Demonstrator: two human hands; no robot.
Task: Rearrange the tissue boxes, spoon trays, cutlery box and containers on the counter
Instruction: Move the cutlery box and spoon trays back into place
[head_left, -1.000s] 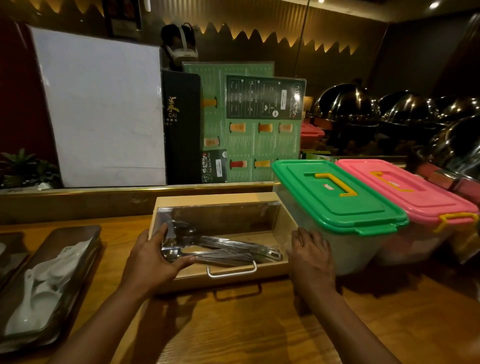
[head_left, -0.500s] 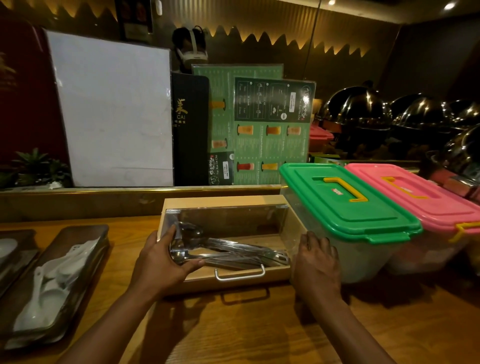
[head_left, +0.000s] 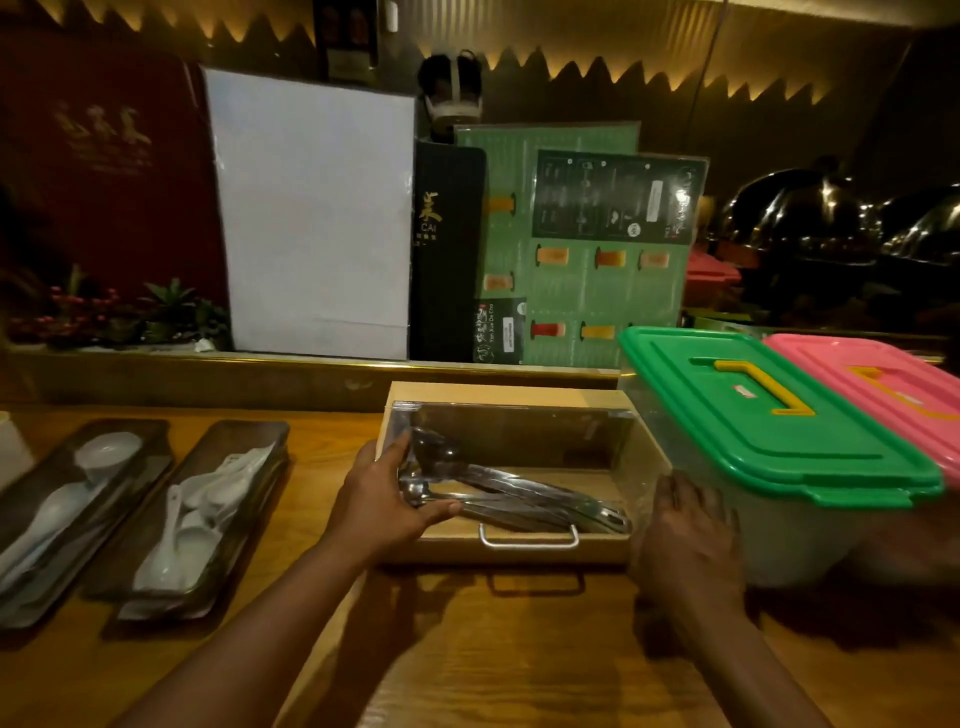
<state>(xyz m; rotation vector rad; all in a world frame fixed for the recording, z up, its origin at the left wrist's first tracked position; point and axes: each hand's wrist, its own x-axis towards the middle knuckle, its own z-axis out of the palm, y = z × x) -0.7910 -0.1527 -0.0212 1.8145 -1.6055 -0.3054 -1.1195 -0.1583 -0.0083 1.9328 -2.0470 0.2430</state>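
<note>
A wooden cutlery box (head_left: 498, 396) with a clear lid and a metal handle sits mid-counter, metal spoons inside. My left hand (head_left: 384, 504) grips its left front corner, thumb over the lid. My right hand (head_left: 685, 535) presses flat against its right end, in the gap beside a clear container with a green lid (head_left: 769, 431). A pink-lidded container (head_left: 893, 384) stands right of the green one. Two dark spoon trays (head_left: 260, 441) (head_left: 150, 436) with white ceramic spoons lie at the left.
A raised wooden ledge (head_left: 260, 379) runs behind the counter, carrying a white board (head_left: 311, 208), a black menu folder (head_left: 447, 249), green menus (head_left: 587, 291) and small plants (head_left: 166, 306). Steel chafing domes (head_left: 800, 208) stand at the far right. Bare wooden counter (head_left: 493, 649) lies in front.
The view has swung left, bringing a second spoon tray into sight. Both hands keep the same hold on the cutlery box, which stays beside the green-lidded container.
</note>
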